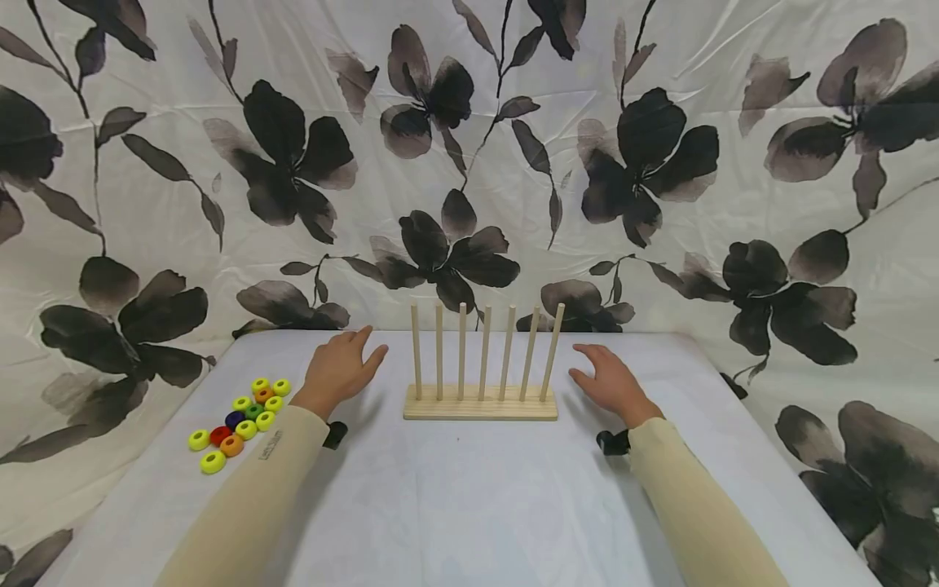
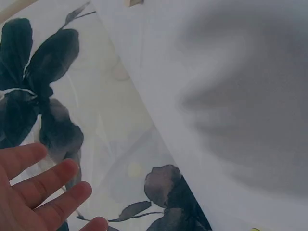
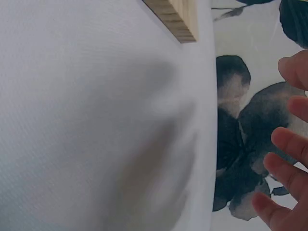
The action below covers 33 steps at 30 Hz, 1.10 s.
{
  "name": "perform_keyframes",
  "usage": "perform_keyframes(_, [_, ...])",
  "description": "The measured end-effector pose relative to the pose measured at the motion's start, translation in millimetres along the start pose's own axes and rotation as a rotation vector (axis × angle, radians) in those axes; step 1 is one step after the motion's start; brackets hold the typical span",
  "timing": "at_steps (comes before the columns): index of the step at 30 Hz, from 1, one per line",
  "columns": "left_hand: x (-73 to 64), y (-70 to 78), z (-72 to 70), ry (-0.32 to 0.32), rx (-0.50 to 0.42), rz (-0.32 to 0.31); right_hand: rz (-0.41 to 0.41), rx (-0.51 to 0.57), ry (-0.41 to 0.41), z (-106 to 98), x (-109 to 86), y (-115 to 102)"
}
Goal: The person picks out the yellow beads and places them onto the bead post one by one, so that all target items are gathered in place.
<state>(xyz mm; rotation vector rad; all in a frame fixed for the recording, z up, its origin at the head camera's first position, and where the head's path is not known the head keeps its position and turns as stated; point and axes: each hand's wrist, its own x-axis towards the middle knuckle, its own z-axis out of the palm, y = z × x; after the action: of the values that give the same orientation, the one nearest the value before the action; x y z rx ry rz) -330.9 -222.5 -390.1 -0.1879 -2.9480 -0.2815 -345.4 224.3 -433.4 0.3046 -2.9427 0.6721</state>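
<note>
Seven pegs (image 1: pixel 484 355) stood between left hand (image 1: pixel 337 371) and right hand (image 1: pixel 610 381), both spread, empty. Lowering the left sleeve (image 1: pixel 245 501) risked scattering rings (image 1: pixel 246 434) beside that hand.

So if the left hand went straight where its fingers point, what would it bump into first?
Probably the flowery cloth behind the table; the left hand seems to aim past the wooden sticks. How far back the cloth hangs is hard to tell.

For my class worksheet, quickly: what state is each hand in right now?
Left hand: open, holding nothing, left of the peg rack.
Right hand: open, holding nothing, right of it.
</note>
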Motion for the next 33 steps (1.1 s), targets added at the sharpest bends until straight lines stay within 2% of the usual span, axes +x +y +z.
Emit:
perform_keyframes(16, [-20.1,-9.3,0.8,0.019,-0.004,-0.003,0.035,0.125,-0.071,10,-7.9,-3])
perform_keyframes(21, [-27.0,-15.8,2.7,0.014,-0.01,-0.026,0.016,0.151,-0.08,14,-11.0,-5])
perform_keyframes(33, [-32.9,-30.6,0.3,0.005,0.014,-0.036,0.019,0.193,-0.128,20,-12.1,-10])
